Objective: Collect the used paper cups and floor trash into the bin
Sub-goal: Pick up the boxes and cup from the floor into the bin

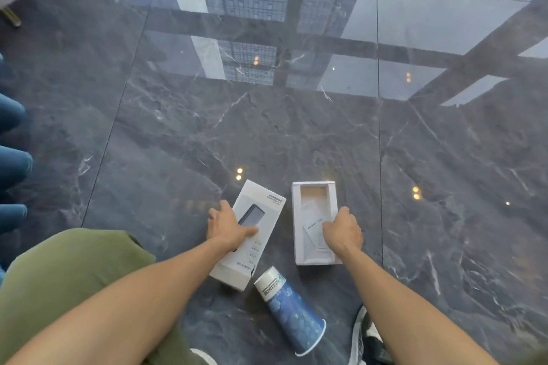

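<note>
Left hand: the left hand [229, 227] lay flat on the white rectangular cardboard box lid printed with a dark phone-shaped picture [248, 234], thumb along the lid's left edge and fingers spread across the print; its grip was splayed, not closed round anything.
Right hand: the right hand [343, 230] reached into the open white cardboard box tray [315, 224], its curled fingers on a white paper leaflet [315, 231] lying inside; whether that grip pinched the leaflet or only pressed on it could not be told.
Cup: a blue patterned paper cup with a white rim band [289, 310] lay on its side on the floor, just nearer the person than the two box parts, its wide mouth pointing toward the lower right.
Box parts: lid and tray lay side by side, apart, the lid tilted and the tray nearly square to the view.
Hidden or unclear: the small print on the lid was too blurred to read; the tray's near right corner was covered by the forearm; a black-and-white shoe [366, 338] was cut by the bottom edge; blue rounded upholstery [13, 157] was cut by the left edge.
Clothing: an olive green trouser knee [71, 272] filled the lower left.
Surface: glossy dark grey marble-veined floor tiles [296, 133] mirrored a gridded window frame and small warm lights.
</note>
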Demonstrator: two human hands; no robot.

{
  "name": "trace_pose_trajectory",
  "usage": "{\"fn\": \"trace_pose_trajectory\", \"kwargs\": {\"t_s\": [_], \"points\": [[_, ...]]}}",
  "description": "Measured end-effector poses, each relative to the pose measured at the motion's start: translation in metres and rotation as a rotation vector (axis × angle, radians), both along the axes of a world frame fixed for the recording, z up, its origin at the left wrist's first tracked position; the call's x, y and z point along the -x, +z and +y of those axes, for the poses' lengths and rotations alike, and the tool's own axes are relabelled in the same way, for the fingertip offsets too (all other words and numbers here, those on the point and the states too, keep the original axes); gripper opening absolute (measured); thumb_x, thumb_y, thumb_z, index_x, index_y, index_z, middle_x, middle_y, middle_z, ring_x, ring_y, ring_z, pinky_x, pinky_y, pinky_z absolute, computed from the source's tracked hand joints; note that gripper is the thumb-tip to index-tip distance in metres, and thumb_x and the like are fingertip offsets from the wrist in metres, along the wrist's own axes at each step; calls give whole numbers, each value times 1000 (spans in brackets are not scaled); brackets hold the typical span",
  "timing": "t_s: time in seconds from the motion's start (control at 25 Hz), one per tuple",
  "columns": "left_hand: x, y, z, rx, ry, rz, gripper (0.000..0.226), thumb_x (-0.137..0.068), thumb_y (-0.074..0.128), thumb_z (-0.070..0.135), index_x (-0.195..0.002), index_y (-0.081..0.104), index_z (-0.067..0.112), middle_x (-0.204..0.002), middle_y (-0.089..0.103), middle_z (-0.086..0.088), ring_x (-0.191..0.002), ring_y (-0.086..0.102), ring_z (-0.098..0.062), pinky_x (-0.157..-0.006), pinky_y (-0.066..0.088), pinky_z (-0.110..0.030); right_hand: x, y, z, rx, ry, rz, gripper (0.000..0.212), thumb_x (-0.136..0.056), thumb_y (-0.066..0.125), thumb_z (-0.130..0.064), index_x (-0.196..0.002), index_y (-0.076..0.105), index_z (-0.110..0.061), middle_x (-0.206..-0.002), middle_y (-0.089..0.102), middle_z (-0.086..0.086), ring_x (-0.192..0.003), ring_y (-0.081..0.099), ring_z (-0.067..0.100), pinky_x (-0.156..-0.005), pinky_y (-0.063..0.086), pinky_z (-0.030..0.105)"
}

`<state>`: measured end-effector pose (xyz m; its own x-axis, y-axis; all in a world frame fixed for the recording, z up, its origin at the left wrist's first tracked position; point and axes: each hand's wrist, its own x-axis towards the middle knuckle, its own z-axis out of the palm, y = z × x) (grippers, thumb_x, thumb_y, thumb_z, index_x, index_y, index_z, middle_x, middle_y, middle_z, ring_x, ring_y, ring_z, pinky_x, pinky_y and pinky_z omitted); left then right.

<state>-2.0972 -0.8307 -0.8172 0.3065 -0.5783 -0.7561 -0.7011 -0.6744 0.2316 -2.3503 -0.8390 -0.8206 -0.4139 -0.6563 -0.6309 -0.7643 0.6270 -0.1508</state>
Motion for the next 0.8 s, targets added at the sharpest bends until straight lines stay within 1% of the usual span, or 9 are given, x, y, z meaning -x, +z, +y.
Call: {"fn": "trace_pose_trajectory", "kwargs": {"t_s": [0.12,0.28,0.36,0.44,0.48,0.56,0.64,0.72,0.8], "points": [[-1,8,-12,92,92,120,69,-75,90,39,-113,39,13,-116,61,-9,-114,63,-36,-81,48,-41,-1,22,-12,124,-210,-96,29,-98,57,-25,-117,50,-5,-123,64,17,-110,64,41,-90,54,48],[-1,15,-32,202,207,135,64,-77,88,40,-120,56,6,-125,67,-14,-117,64,-35,-80,45,-34,-21,45,-34,296,-452,-461,21,-94,62,-22,-111,58,-10,-110,70,10,-99,68,31,-89,60,56],[1,18,-44,275,366,297,56,-84,83,46,-120,64,7,-122,72,-11,-104,69,-28,-72,48,-28,-37,53,-41,305,-343,-507,17,-91,65,-24,-103,61,-13,-101,71,6,-96,71,29,-85,61,55],[3,25,-49,272,559,501,55,-92,70,58,-117,67,10,-114,76,-8,-86,70,-16,-57,50,-21,-51,55,-40,282,-135,-463,14,-90,64,-27,-95,62,-14,-94,70,2,-90,70,26,-75,58,44],[4,29,-49,247,611,574,60,-92,65,65,-118,66,11,-110,76,-6,-84,69,-13,-55,51,-19,-57,54,-39,270,-23,-409,16,-90,63,-29,-92,60,-13,-92,68,2,-86,68,26,-71,54,41],[6,34,-47,196,626,690,72,-83,71,70,-123,62,11,-110,75,-3,-92,73,-16,-66,54,-25,-64,51,-36,250,171,-293,22,-91,60,-32,-83,55,-12,-90,65,6,-80,62,28,-68,47,40],[7,34,-43,179,592,724,77,-69,89,51,-128,57,12,-112,75,-3,-96,75,-20,-73,56,-32,-67,50,-31,244,246,-330,29,-93,57,-37,-74,48,-18,-82,59,2,-72,55,23,-64,42,37],[6,30,-41,205,600,681,69,-73,90,29,-130,54,12,-115,73,-6,-95,73,-20,-71,55,-33,-64,53,-22,292,110,-484,33,-93,50,-42,-67,45,-23,-71,53,-6,-65,49,15,-63,41,35],[4,28,-43,272,679,605,62,-80,85,20,-131,50,12,-114,69,-6,-94,68,-20,-70,51,-33,-53,50,-3,289,3,-493,25,-89,45,-47,-81,59,-28,-78,61,-9,-74,56,14,-72,48,36]]}}
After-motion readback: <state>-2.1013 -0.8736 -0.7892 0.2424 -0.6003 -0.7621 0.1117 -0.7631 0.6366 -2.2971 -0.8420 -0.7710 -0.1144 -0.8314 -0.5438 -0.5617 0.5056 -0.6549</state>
